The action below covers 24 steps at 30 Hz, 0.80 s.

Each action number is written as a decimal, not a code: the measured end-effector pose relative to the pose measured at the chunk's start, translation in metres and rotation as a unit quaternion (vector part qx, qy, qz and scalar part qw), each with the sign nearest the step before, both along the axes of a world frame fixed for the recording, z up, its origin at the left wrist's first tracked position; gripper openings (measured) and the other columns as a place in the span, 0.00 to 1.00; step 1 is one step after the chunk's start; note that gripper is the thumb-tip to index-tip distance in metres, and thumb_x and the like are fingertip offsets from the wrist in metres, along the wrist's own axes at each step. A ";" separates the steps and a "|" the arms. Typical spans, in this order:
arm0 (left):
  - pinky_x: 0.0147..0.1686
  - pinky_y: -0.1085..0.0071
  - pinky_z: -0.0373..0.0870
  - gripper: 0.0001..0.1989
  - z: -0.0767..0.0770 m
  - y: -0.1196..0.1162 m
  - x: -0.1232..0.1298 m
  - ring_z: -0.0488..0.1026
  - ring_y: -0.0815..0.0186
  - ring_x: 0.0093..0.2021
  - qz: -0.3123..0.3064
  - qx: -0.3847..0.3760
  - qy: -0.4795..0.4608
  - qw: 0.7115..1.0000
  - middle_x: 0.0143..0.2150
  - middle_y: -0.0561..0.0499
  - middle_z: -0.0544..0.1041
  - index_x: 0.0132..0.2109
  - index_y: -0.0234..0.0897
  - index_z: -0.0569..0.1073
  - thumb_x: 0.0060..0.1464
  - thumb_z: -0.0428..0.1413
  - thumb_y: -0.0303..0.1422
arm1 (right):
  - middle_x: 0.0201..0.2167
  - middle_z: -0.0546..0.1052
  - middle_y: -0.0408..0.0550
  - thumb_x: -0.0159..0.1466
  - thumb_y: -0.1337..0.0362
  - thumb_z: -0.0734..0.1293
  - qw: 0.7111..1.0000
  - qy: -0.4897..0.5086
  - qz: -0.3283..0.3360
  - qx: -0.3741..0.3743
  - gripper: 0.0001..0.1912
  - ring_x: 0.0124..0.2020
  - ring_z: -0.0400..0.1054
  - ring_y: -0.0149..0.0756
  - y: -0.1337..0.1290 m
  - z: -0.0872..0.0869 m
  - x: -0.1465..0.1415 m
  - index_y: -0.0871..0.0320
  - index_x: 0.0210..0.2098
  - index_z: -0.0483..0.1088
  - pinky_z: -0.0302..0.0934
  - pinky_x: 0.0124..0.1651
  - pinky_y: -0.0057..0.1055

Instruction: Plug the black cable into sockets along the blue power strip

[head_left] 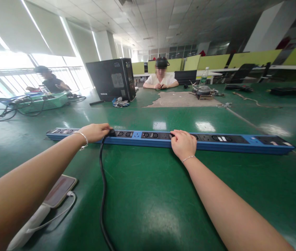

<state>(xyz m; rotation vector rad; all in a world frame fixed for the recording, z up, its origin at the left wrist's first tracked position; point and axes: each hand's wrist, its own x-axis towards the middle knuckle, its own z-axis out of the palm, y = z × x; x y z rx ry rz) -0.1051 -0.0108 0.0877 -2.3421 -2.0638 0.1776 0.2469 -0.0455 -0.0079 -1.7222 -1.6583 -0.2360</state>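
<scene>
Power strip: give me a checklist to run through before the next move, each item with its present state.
1. Strip on the table, sockets up: ok.
2. Left hand at the plug: ok, fingers on it.
3. Right hand on the strip: ok, right of the plug.
4. Plug fully seated: cannot tell, its underside is hidden.
5. Cord free along its whole length: cannot tell, it runs out of view at the bottom.
6. Phone apart from the cord: ok, it lies to the left.
</scene>
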 end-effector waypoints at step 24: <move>0.33 0.71 0.67 0.15 -0.012 0.006 0.019 0.76 0.61 0.29 0.048 0.042 -0.062 0.996 0.20 0.55 0.75 0.44 0.41 0.70 0.51 0.47 0.38 | 0.46 0.77 0.46 0.58 0.67 0.56 1.000 0.011 0.008 -0.005 0.19 0.50 0.65 0.40 0.000 0.001 0.000 0.54 0.40 0.76 0.50 0.52 0.40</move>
